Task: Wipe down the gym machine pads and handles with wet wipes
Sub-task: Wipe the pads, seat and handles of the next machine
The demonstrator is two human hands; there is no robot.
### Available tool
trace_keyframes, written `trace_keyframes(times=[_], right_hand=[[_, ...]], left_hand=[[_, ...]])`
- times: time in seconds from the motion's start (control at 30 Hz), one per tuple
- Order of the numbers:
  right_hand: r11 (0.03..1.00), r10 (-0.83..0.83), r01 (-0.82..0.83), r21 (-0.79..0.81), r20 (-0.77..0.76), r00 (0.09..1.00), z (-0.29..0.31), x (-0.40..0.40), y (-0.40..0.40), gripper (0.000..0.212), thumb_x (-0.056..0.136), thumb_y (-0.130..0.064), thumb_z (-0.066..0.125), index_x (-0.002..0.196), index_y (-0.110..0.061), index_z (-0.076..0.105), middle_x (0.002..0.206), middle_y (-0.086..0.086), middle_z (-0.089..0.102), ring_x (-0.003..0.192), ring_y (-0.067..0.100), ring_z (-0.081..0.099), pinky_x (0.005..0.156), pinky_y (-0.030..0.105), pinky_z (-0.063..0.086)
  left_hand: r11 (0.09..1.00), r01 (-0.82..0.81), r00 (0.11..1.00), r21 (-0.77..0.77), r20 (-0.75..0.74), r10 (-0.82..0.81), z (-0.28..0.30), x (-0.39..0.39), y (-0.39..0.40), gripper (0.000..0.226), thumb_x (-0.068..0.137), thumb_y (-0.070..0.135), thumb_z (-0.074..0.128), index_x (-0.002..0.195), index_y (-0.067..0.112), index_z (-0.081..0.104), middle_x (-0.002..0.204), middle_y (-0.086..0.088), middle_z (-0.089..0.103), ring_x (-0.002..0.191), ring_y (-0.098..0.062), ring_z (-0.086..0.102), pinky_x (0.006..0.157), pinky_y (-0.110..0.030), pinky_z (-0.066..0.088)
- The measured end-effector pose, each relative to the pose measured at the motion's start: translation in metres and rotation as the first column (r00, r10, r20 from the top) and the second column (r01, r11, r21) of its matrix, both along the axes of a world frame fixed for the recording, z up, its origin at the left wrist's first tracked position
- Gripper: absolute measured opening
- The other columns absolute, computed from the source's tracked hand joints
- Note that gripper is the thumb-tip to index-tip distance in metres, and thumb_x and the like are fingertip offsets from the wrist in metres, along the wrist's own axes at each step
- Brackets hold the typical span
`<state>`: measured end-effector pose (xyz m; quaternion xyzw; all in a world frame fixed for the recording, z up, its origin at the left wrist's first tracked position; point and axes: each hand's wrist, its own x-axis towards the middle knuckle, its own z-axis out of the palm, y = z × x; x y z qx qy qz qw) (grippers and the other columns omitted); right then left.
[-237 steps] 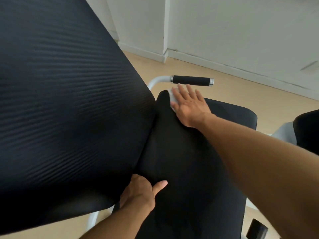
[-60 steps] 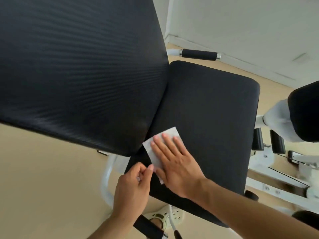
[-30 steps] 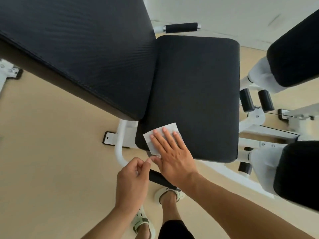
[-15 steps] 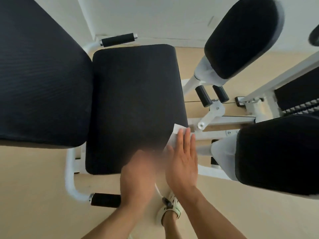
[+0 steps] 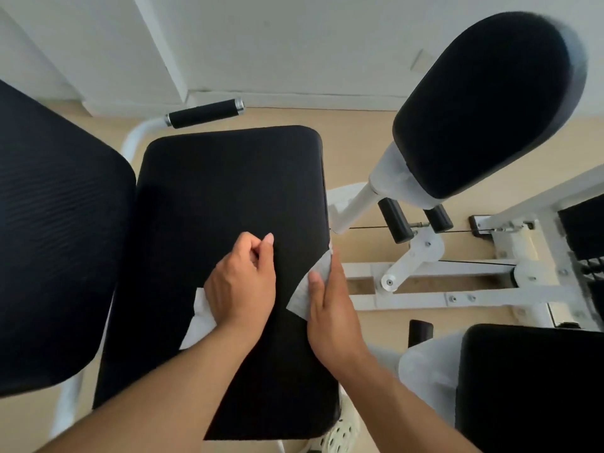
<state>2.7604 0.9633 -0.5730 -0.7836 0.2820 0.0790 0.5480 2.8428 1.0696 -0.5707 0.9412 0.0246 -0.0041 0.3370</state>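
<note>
Two hands, two wipes, one seat pad, head view. No brand, label or writing legible anywhere.

Left hand (image 5: 240,286): fingers curled into a loose fist, thumb tip against the forefinger; rests on the black seat pad (image 5: 228,178) with a white wet wipe (image 5: 199,317) under the palm, part of it showing at the wrist side.

Right hand (image 5: 330,308): fingers straight and pressed together, laid flat along the pad's right edge on a second wet wipe (image 5: 309,291), which folds over that edge.

Backrest pad (image 5: 55,223): black, ribbed, left of the seat.

Handle (image 5: 204,113): black grip, beyond the seat.

Oval pad (image 5: 483,103): black, upper right.
</note>
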Motion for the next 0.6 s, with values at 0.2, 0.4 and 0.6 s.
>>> trace_keyframes(times=[0.2,0.4,0.6], right_hand=[[0.997,0.043,-0.050,0.051,0.126,0.991,-0.014,0.064,-0.027,0.064,0.109,-0.047,0.027,0.162,-0.036,-0.008,0.170,-0.018,0.004,0.155,0.001,0.007,0.128,0.034,0.017],[0.995,0.098,-0.101,0.013,0.156,0.983,-0.011,0.165,-0.062,0.063,0.111,-0.038,0.031,0.163,-0.029,-0.005,0.170,-0.012,0.009,0.155,0.012,0.017,0.120,0.022,0.015],[0.992,0.125,-0.124,-0.016,0.221,0.967,-0.013,0.205,-0.076,0.061,0.112,-0.032,0.032,0.164,-0.021,0.002,0.171,-0.008,0.004,0.157,0.009,0.007,0.125,0.025,0.010]], left_hand=[[0.979,-0.043,0.997,0.200,0.069,0.029,-0.013,0.026,-0.015,0.036,0.101,0.046,0.046,0.075,0.022,0.045,0.053,0.007,0.046,0.049,-0.015,0.047,0.051,-0.032,0.036],[0.966,-0.055,0.997,0.254,0.067,0.039,-0.013,0.028,-0.018,0.035,0.098,0.044,0.048,0.069,0.024,0.042,0.049,0.009,0.042,0.045,-0.013,0.044,0.047,-0.031,0.035],[0.953,-0.050,0.998,0.298,0.043,0.039,-0.016,0.032,-0.019,0.035,0.098,0.044,0.044,0.069,0.025,0.041,0.050,0.010,0.042,0.044,-0.012,0.044,0.045,-0.030,0.037]])
